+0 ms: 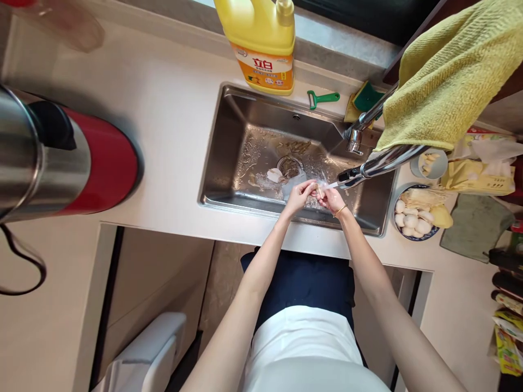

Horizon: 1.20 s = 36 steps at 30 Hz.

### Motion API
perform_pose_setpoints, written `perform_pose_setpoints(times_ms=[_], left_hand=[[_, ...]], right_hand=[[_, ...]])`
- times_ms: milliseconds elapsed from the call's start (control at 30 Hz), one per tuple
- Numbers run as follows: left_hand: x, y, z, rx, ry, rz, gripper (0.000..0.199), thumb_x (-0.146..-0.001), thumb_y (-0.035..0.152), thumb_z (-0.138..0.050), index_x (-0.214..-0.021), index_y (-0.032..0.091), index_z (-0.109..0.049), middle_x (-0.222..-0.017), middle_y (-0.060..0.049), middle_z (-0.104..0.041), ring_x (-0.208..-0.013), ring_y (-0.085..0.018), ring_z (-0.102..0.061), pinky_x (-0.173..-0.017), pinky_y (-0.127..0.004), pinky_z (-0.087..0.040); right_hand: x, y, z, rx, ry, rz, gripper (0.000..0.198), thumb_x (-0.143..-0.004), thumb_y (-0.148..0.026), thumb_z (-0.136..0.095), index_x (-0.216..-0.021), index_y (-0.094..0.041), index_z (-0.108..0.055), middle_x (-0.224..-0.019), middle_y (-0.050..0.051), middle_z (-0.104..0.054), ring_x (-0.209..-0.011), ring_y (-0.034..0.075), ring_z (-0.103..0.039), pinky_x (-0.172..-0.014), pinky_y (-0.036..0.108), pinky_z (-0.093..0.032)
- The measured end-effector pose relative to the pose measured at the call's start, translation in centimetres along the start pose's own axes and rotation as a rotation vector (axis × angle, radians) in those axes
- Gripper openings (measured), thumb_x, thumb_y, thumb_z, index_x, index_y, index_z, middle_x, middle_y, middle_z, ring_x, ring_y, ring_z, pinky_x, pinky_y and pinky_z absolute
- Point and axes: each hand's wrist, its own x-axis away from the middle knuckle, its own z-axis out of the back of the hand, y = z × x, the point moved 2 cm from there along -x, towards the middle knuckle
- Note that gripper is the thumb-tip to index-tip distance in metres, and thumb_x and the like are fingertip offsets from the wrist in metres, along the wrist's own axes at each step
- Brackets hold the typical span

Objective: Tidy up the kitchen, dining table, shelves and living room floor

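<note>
Over the steel sink (229, 163), my left hand (299, 196) and my right hand (333, 201) meet with fingers closed round a small pale piece (321, 191). It is mostly covered by fingers, so its exact kind is unclear. Water runs from the faucet spout (347, 175) onto my fingers. Below and to the left, by the drain, lie a white piece (274, 175) and something pale and translucent (293, 183). Brownish peelings (297, 147) are scattered on the wet sink floor.
Behind the sink stand a yellow detergent jug (261, 54), a green peeler (323, 98) and a sponge (368, 98). A yellow towel (453, 81) hangs over the faucet pipe. On the right are a bowl of white mushrooms (413, 218) and a small cup (429, 163). A red-and-steel appliance (102, 158) stands left.
</note>
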Motion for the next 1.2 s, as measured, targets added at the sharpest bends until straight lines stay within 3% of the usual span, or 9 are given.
perform_pose_setpoints(times_ms=[133, 267, 467, 600, 767, 1033, 1200], left_hand=[[0.2, 0.1, -0.5, 0.153, 0.08, 0.042, 0.047, -0.083, 0.055, -0.065, -0.108, 0.014, -0.069, -0.089, -0.007, -0.074, -0.067, -0.012, -0.063, -0.067, -0.026, -0.053], [0.5, -0.1, -1.4, 0.196, 0.105, 0.081, 0.043, -0.087, 0.054, -0.061, -0.104, 0.015, -0.066, -0.078, -0.004, -0.068, -0.061, -0.011, -0.058, -0.057, -0.023, -0.048], [0.6, -0.8, -2.8, 0.169, 0.091, 0.124, 0.025, -0.09, 0.04, -0.061, -0.099, 0.018, -0.055, -0.064, 0.004, -0.058, -0.051, -0.007, -0.05, -0.05, -0.017, -0.037], [0.8, 0.3, -2.6, -0.069, 0.055, 0.002, 0.017, -0.092, 0.028, -0.058, -0.104, 0.019, -0.054, -0.071, 0.001, -0.065, -0.064, -0.012, -0.062, -0.062, -0.021, -0.045], [1.5, 2.0, -2.0, -0.493, 0.01, -0.145, 0.016, -0.085, 0.013, -0.059, -0.1, 0.019, -0.06, -0.085, -0.004, -0.072, -0.073, -0.016, -0.067, -0.071, -0.025, -0.048], [2.5, 2.8, -2.3, -0.488, -0.023, -0.175, 0.016, -0.094, 0.025, -0.051, -0.105, 0.02, -0.062, -0.094, -0.008, -0.074, -0.083, -0.019, -0.071, -0.073, -0.025, -0.05], [3.0, 3.2, -2.6, -0.737, 0.009, -0.2, 0.022, -0.097, 0.025, -0.045, -0.112, 0.018, -0.06, -0.1, -0.013, -0.072, -0.088, -0.023, -0.069, -0.077, -0.028, -0.048]], right_hand=[[0.2, -0.2, 0.1, -0.133, 0.008, 0.012, 0.036, -0.076, -0.051, -0.071, -0.077, -0.018, -0.057, -0.063, 0.0, -0.06, -0.054, 0.009, -0.052, -0.053, 0.019, -0.044], [0.5, -0.4, 1.2, -0.105, 0.1, 0.019, 0.026, -0.079, -0.042, -0.067, -0.077, -0.019, -0.056, -0.067, -0.001, -0.062, -0.062, 0.011, -0.058, -0.058, 0.021, -0.05], [0.0, -0.2, 1.6, 0.215, 0.124, 0.065, 0.041, -0.066, -0.05, -0.08, -0.068, -0.019, -0.054, -0.053, -0.006, -0.049, -0.048, 0.007, -0.042, -0.045, 0.019, -0.041], [-0.1, 0.1, 1.4, 0.157, 0.123, 0.13, 0.044, -0.065, -0.053, -0.08, -0.065, -0.019, -0.053, -0.053, -0.005, -0.048, -0.048, 0.007, -0.041, -0.045, 0.019, -0.037], [0.1, 0.4, 1.6, 0.062, 0.102, 0.084, 0.039, -0.059, -0.044, -0.083, -0.061, -0.018, -0.054, -0.049, -0.009, -0.042, -0.046, 0.004, -0.035, -0.044, 0.018, -0.031], [0.5, -0.4, 1.9, 0.019, 0.057, 0.057, 0.033, -0.053, -0.037, -0.084, -0.065, -0.015, -0.062, -0.054, -0.006, -0.05, -0.05, 0.005, -0.038, -0.046, 0.018, -0.032], [0.4, -0.5, 1.4, 0.117, 0.125, 0.073, 0.039, -0.05, -0.043, -0.084, -0.058, -0.016, -0.056, -0.05, -0.007, -0.047, -0.047, 0.004, -0.034, -0.043, 0.019, -0.028]])
